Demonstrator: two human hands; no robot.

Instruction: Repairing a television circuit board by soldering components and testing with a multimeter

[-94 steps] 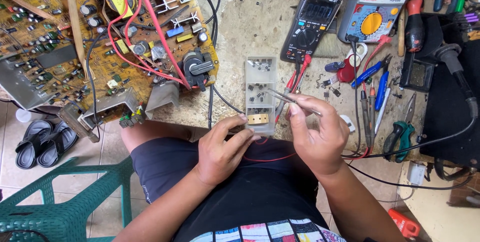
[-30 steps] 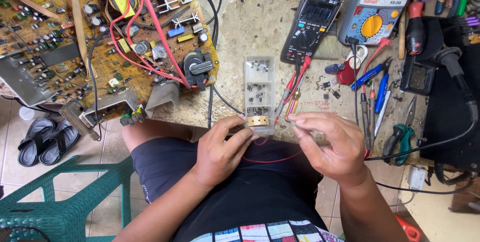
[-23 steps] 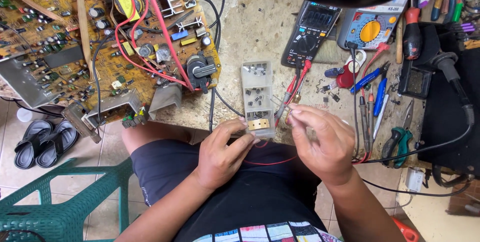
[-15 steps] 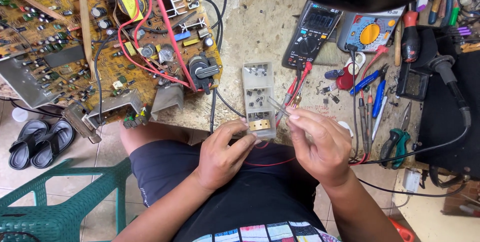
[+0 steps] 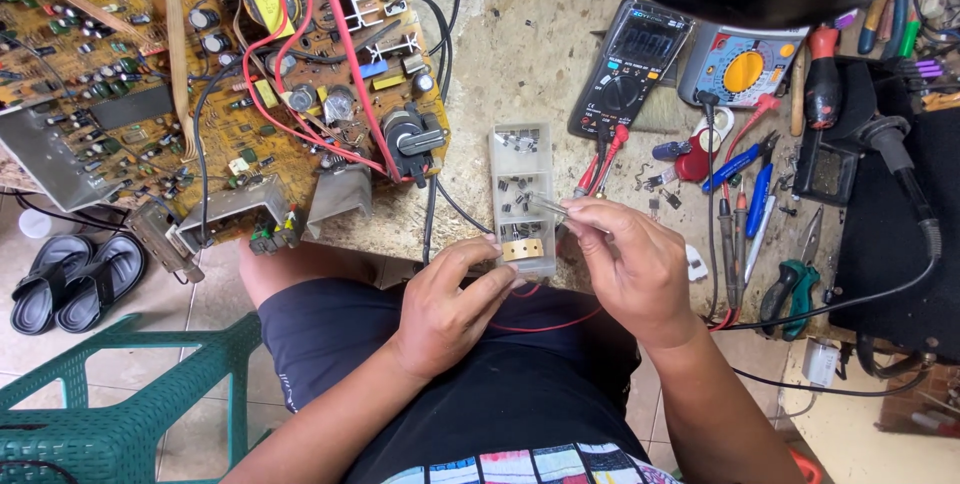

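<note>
The right hand (image 5: pixel 635 269) is pinched shut on a pair of tweezers (image 5: pixel 545 206), and their tips are now back over the middle compartments of the clear parts box (image 5: pixel 522 199), among the small dark components lying there. A moment ago that hand had pulled off to the right, clear of the box; now it has swung in again, so the picking among the parts looks to be going on rather than finished. Whether the tips actually hold a component I cannot tell, they are too fine to read from here.

The left hand (image 5: pixel 450 309) has hardly moved. It sits at the near edge of the counter (image 5: pixel 530 64), fingers curled against the near end of the box beside its brass-coloured piece, steadying it; whether it grips anything of its own is hidden. A thin red wire (image 5: pixel 545 326) runs across the lap between the two hands.

The box lies lengthwise toward the person, just right of the big brown circuit board (image 5: pixel 200 74). Beyond it rests a black multimeter (image 5: pixel 630 64) with its red probes (image 5: pixel 600 159) alongside, and well to the right are blue-handled tools and green-handled cutters (image 5: pixel 785 289).
</note>
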